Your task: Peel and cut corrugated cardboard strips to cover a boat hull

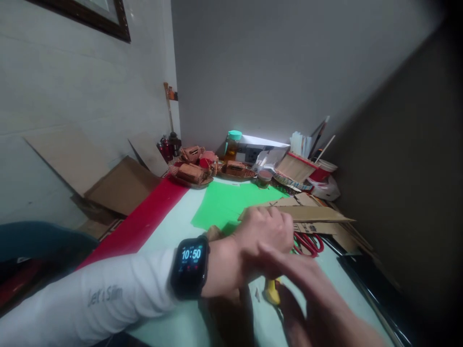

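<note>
My left hand, below a white sleeve and a smartwatch, is closed with knuckles up over the work table; whatever its fingers hold is hidden. Close by on the right, my right hand is blurred, its visible fingers apart, one overlapping my left hand near the wrist. Between the two, a yellow tool handle lies on the table, partly covered. Just beyond my left hand are red-handled scissors. Under my left forearm is a brown piece, mostly hidden, perhaps cardboard.
A green sheet lies on the pale table. Cardboard strips are stacked at the right. Brown model boats, a teal-lidded bottle and a small jar stand along the back. Cardboard panels lean at the left.
</note>
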`<state>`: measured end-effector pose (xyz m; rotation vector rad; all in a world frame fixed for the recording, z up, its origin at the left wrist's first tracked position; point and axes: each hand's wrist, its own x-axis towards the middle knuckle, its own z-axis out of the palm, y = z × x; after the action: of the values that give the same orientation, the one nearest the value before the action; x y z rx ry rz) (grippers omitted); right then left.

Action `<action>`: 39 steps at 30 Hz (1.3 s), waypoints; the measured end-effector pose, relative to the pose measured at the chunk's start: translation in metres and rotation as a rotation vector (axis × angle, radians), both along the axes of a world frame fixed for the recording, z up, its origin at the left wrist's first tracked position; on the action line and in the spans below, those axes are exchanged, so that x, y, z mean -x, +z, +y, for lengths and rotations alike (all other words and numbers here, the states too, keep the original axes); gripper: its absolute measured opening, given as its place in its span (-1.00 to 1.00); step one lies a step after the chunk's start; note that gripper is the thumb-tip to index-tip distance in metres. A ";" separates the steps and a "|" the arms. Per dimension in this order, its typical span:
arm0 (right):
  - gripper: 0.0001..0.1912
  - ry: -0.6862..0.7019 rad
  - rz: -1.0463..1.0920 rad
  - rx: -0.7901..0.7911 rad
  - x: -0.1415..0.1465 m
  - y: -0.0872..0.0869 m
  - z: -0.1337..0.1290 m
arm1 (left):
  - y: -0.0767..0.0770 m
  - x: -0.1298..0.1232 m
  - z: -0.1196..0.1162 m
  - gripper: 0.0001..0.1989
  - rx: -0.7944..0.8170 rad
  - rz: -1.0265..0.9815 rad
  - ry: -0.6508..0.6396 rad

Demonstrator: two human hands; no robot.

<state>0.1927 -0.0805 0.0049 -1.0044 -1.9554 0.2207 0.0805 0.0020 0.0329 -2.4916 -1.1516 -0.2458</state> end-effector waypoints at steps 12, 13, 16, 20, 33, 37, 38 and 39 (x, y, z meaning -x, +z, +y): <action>-0.80 -0.322 0.660 -0.137 -0.019 0.016 0.028 | 0.018 -0.004 -0.018 -0.78 -0.144 -0.155 -0.075; -0.81 -0.363 0.683 -0.151 -0.022 0.020 0.032 | 0.020 -0.004 -0.017 -0.79 -0.137 -0.176 -0.072; -0.75 -0.392 0.712 -0.190 -0.037 0.033 0.050 | 0.024 0.000 -0.016 -0.81 -0.086 -0.244 -0.069; -0.65 -0.251 0.746 -0.107 -0.060 0.047 0.080 | 0.030 0.009 -0.014 -0.77 -0.021 -0.403 -0.104; -0.65 0.122 0.676 0.225 -0.037 0.078 0.089 | 0.040 0.028 0.013 -0.69 0.713 -1.196 -0.205; -0.70 0.085 0.565 0.174 -0.040 0.080 0.085 | 0.038 0.028 0.006 -0.67 0.979 -1.354 -0.179; -0.69 0.086 0.552 0.169 -0.040 0.080 0.084 | 0.037 0.027 0.003 -0.67 0.959 -1.408 -0.140; -0.68 0.085 0.543 0.161 -0.040 0.081 0.083 | 0.034 0.026 0.002 -0.67 0.917 -1.475 -0.098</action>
<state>0.2324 0.0027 0.0855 -0.8508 -1.4983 0.6379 0.0548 0.0037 0.0670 -2.9660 -1.8732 -2.3035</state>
